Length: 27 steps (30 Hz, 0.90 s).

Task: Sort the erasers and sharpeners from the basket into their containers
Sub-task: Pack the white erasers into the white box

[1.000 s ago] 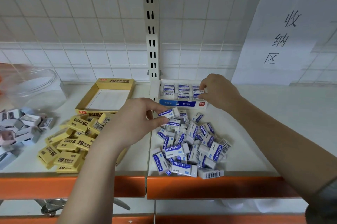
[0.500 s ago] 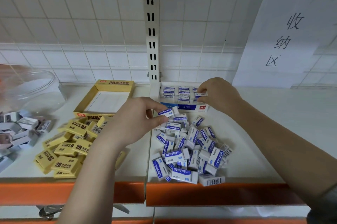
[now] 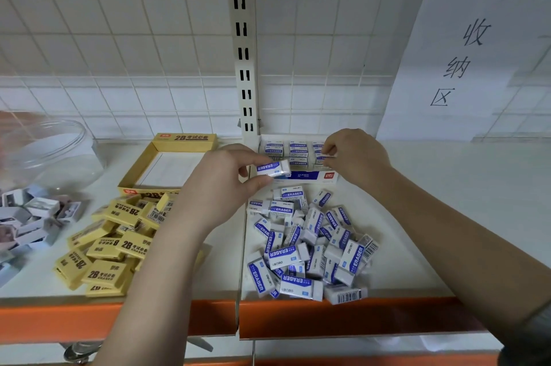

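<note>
My left hand pinches a white and blue eraser just in front of the white eraser box. That box stands at the back of the shelf and holds rows of the same erasers. My right hand reaches into the box's right side, its fingertips pinching an eraser among the rows there. A loose pile of white and blue erasers lies on the shelf in front of the box.
A yellow 2B box stands empty at the back left, with a heap of yellow 2B erasers in front. Further left are small grey sharpeners and a clear plastic jar. The shelf has an orange front edge.
My left hand has lifted its eraser slightly toward the box. My right hand stays at the box's right side, fingers working an eraser into the rows.
</note>
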Tool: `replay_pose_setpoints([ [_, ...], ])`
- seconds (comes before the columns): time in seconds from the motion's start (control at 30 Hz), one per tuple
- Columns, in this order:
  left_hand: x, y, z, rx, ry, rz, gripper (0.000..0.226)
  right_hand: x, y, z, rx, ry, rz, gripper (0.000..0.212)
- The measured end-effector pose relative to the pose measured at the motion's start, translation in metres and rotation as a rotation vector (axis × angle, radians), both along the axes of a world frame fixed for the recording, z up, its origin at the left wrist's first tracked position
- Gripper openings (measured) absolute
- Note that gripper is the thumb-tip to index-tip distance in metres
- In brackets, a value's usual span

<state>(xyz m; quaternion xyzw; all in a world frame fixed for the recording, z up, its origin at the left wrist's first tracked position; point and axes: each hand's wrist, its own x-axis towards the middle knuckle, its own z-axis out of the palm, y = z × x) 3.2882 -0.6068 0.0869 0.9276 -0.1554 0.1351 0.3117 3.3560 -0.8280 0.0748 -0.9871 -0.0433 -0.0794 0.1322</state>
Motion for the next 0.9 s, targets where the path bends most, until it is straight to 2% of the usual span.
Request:
replay_pose_setpoints([
  [0.2, 0.017, -0.008, 0.002, 0.055, -0.033, 0.028, 0.023, -0.02, -0.009, 0.008, 0.156, -0.058, 0.019, 0.013],
  [0.37, 0.045, -0.028, 0.002, -0.212, 0.074, 0.182, 0.016, -0.046, -0.019, 0.014, 0.35, -0.154, -0.027, 0.006],
  [0.43, 0.059, -0.039, 0.003, -0.125, 0.133, 0.176, 0.021, -0.054, -0.023, 0.014, 0.381, -0.165, -0.055, 0.008],
  [0.53, 0.076, -0.051, 0.003, 0.115, 0.181, 0.08, 0.027, -0.061, -0.029, 0.011, 0.38, -0.141, -0.087, 0.008],
  [0.73, 0.095, -0.051, -0.005, 0.407, 0.172, -0.128, 0.051, -0.068, -0.037, 0.004, 0.387, -0.102, -0.108, 0.009],
  [0.83, 0.101, -0.053, -0.001, 0.462, 0.164, -0.153, 0.045, -0.068, -0.037, 0.002, 0.388, -0.095, -0.11, 0.01],
  [0.9, 0.105, -0.053, -0.001, 0.378, 0.199, -0.129, 0.036, -0.067, -0.036, 0.002, 0.394, -0.097, -0.112, 0.011],
])
